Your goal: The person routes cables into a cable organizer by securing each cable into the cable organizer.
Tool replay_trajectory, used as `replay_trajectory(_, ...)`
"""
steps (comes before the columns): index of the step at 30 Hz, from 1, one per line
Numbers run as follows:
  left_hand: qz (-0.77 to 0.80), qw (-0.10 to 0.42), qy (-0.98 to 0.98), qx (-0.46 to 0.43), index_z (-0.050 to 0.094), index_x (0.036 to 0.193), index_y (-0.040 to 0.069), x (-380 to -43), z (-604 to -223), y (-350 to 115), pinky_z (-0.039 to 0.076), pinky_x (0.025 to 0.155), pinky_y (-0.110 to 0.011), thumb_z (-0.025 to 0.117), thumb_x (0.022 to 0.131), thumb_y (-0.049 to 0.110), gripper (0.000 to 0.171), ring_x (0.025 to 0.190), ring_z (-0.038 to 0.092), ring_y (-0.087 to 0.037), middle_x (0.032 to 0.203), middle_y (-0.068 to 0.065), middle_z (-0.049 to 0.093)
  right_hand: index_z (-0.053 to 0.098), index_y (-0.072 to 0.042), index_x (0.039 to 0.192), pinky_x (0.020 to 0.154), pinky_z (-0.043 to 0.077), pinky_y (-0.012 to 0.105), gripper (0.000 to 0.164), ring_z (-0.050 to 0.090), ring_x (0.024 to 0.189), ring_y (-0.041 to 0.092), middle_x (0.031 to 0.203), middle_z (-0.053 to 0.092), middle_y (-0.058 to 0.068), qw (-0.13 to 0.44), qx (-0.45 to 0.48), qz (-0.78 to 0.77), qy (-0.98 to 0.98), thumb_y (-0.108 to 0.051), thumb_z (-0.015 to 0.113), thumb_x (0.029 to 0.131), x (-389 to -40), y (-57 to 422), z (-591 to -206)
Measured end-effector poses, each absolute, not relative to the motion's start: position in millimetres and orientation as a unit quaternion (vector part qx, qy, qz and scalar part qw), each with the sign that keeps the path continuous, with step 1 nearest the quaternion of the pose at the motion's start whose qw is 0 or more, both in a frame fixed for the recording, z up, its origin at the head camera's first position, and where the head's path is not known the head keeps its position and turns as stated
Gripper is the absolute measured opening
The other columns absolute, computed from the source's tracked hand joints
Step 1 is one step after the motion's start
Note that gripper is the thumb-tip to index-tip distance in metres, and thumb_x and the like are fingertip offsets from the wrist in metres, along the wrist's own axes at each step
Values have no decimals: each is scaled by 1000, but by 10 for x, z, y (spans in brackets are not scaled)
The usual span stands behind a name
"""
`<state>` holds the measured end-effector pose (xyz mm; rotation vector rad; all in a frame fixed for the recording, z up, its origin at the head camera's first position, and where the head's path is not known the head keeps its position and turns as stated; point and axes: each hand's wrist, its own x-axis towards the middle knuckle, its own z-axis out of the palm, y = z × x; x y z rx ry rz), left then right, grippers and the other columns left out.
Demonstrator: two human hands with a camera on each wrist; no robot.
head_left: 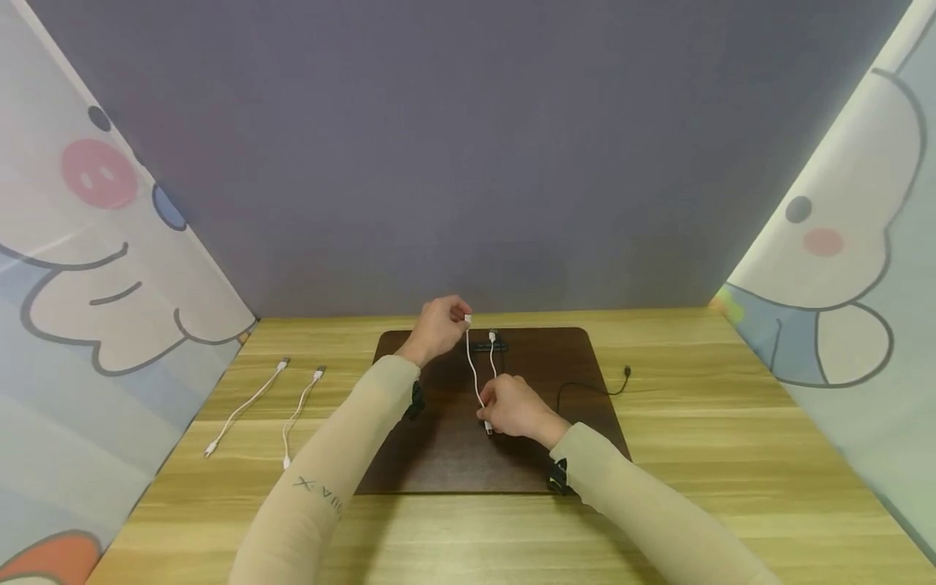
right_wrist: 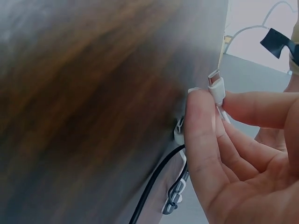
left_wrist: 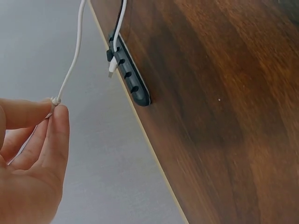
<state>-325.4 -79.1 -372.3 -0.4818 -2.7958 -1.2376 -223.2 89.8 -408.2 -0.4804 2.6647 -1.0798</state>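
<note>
My left hand (head_left: 439,325) pinches one end of a white charging cable (head_left: 474,367) near the board's far edge. The cable's other end, a USB-C plug (right_wrist: 217,88), is pinched between thumb and finger of my right hand (head_left: 517,406), lower over the dark brown board (head_left: 424,471). Near the board's far edge lies a black cable clip (left_wrist: 133,84) with several slots, some of them bare. A second white cable (head_left: 493,357) and a black cable (head_left: 595,388) run to its slots. In the left wrist view, fingers mostly hide the plug at the left hand's end.
Two more white cables (head_left: 244,406) lie on the wooden table (head_left: 731,455) to the left of the board. The black cable's far end lies past the board's right edge. A grey panel (head_left: 483,162) stands behind, with cartoon-printed curtains (head_left: 841,244) on both sides.
</note>
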Motion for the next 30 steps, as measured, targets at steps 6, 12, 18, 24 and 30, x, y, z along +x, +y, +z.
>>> replay_trajectory(6,-388,18,-908,-159,69,113,6,-3309,-3741,-710,53,90,-41,66,97,6,16,105,64,-26,108,-9,68,68,-2,83,50,51,26,10,61,50,10,60,63,-2,102,-150,-356,917,-5,75,90,-2210,899,-4074)
replay_trajectory(12,-392,18,-908,-149,70,109,6,-3353,-3761,-655,52,90,-41,67,96,5,13,103,62,-27,105,-9,68,65,-10,69,54,50,30,24,60,56,13,67,61,-2,66,-141,-296,942,-10,78,88,-2203,874,-4040)
replay_trajectory(18,-398,17,-906,-141,70,110,4,-3391,-3852,-624,52,89,-40,67,96,4,14,102,62,-26,104,-8,67,61,-13,63,58,50,34,31,58,59,18,68,57,0,70,-134,-247,957,-14,78,89,-2210,829,-4021)
replay_trajectory(24,-399,16,-907,-135,69,108,5,-3417,-3917,-561,52,88,-41,69,95,3,13,102,61,-27,105,-9,67,60,-9,63,50,50,30,31,58,48,15,56,58,0,81,-131,-248,956,-9,75,90,-2195,796,-4012)
replay_trajectory(30,-387,14,-912,-136,69,114,0,-3462,-3964,-498,52,88,-41,68,96,4,18,103,60,-28,104,-9,66,60,-4,75,46,48,30,20,56,49,17,64,56,5,78,-116,-232,963,-8,73,91,-2198,768,-3992)
